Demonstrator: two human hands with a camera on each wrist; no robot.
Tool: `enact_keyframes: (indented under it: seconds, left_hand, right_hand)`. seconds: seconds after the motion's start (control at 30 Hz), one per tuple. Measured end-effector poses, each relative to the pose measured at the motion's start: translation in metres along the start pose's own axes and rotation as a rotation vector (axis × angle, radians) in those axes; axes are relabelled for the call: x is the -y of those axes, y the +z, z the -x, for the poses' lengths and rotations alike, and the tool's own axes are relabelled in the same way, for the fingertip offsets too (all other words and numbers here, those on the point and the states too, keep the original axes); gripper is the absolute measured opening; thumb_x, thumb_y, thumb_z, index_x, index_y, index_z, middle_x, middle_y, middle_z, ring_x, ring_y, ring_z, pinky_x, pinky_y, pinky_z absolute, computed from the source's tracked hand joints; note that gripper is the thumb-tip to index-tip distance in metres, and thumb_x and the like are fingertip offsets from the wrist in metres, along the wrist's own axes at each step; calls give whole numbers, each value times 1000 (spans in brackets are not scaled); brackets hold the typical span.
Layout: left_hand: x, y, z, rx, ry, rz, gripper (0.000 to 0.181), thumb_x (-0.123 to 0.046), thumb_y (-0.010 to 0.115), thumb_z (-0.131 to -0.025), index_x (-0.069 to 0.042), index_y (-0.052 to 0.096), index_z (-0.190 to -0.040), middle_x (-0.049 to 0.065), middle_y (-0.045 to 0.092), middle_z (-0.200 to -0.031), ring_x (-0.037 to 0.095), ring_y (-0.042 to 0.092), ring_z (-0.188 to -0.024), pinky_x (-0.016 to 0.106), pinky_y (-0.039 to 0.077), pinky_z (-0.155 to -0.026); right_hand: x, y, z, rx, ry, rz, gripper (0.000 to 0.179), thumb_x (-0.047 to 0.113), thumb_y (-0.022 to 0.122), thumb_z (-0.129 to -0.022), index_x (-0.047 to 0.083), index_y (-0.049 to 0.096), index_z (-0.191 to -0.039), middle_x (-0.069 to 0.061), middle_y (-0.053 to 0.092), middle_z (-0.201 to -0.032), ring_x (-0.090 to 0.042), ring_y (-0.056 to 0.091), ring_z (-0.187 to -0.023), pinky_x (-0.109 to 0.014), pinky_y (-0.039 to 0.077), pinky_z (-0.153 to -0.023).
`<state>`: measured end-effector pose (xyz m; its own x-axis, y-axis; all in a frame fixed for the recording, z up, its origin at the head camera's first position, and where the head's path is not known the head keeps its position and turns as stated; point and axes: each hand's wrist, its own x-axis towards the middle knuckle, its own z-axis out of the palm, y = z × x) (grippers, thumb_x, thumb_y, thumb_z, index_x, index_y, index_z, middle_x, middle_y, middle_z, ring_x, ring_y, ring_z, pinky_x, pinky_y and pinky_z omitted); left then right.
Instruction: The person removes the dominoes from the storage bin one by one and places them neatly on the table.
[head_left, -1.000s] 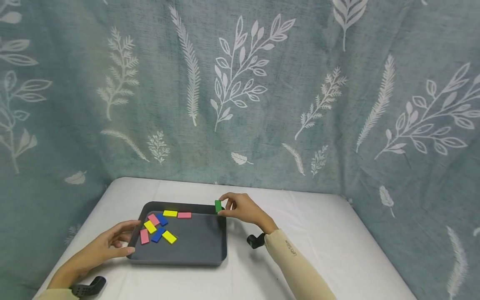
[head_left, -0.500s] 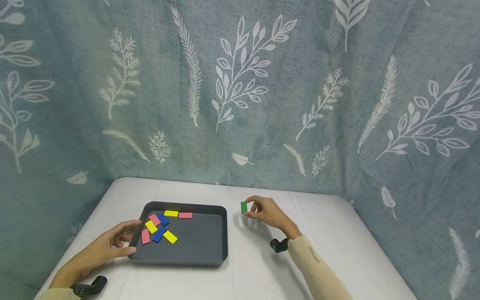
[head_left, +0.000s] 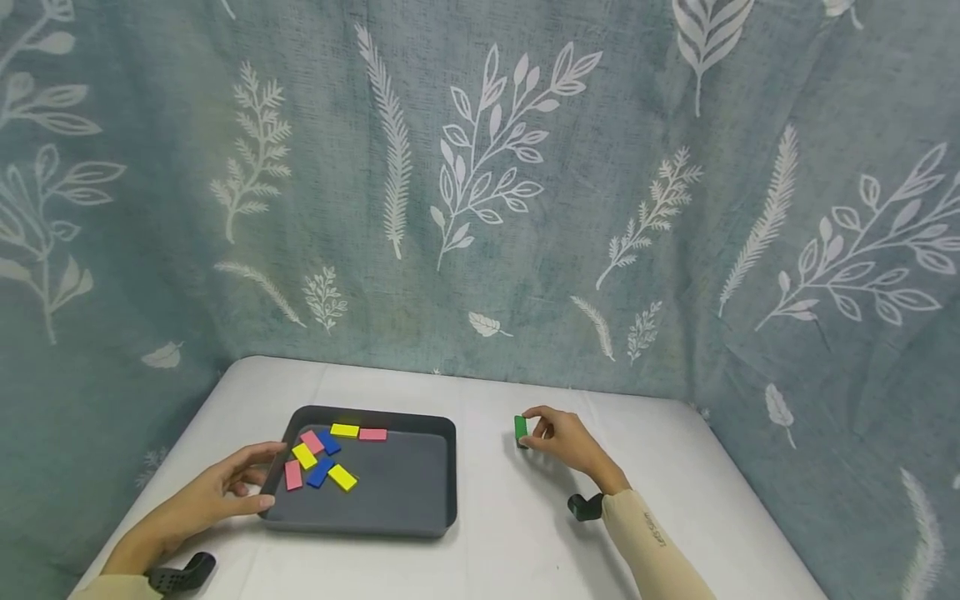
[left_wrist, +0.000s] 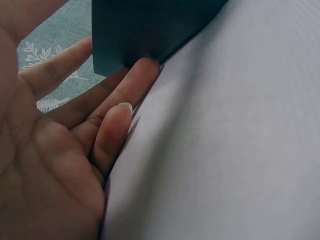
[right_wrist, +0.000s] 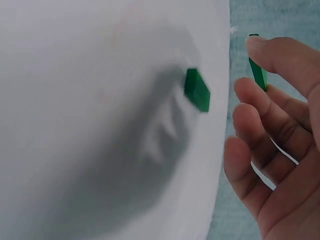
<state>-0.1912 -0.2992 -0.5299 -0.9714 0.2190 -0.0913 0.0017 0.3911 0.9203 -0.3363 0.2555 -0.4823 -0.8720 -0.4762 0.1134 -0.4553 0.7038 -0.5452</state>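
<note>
My right hand point(head_left: 564, 437) pinches a green block point(head_left: 521, 426) between thumb and fingers, over the white table to the right of the tray. In the right wrist view the held green block point(right_wrist: 258, 74) shows past the thumb, and a second green block point(right_wrist: 198, 90) lies on the cloth below. At the left side of the dark grey tray point(head_left: 375, 517), my left hand point(head_left: 206, 500) holds the rim with thumb and index finger reaching over it. The left wrist view shows curled fingers point(left_wrist: 142, 75) against the tray's outer wall point(left_wrist: 145, 35).
Yellow blocks point(head_left: 342, 477), pink blocks point(head_left: 293, 475) and blue blocks point(head_left: 319, 472) lie in the tray's left half. A white cloth covers the table point(head_left: 510, 550). Behind it hangs a blue-green curtain point(head_left: 360, 333) with leaf prints. Each wrist bears a black device point(head_left: 182, 575).
My right hand has carried the green block from above the tray's right rim rightward, out over the table. The left hand has stayed at the tray, and the blocks inside have not moved.
</note>
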Motion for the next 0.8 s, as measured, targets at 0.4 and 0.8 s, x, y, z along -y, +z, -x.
enact_keyframes:
  seconds: [0.4, 0.8]
  left_hand:
    - [0, 2, 1, -14, -14, -12, 84, -32, 81, -90, -10, 36, -157, 19, 45, -151, 27, 54, -117, 36, 48, -89]
    - [0, 5, 2, -17, -14, -20, 85, -32, 82, -89, -10, 36, -157, 20, 45, -152, 28, 53, -117, 37, 47, -89]
  right_hand:
    - [-27, 2, 2, 22, 128, -53, 45, 22, 77, -94, 6, 63, -134, 2, 67, -84, -19, 65, -71, -32, 52, -63]
    - [-41, 9, 6, -1, 178, -58, 44, 21, 79, -93, 6, 65, -131, 1, 66, -83, -16, 61, -64, -31, 51, -59]
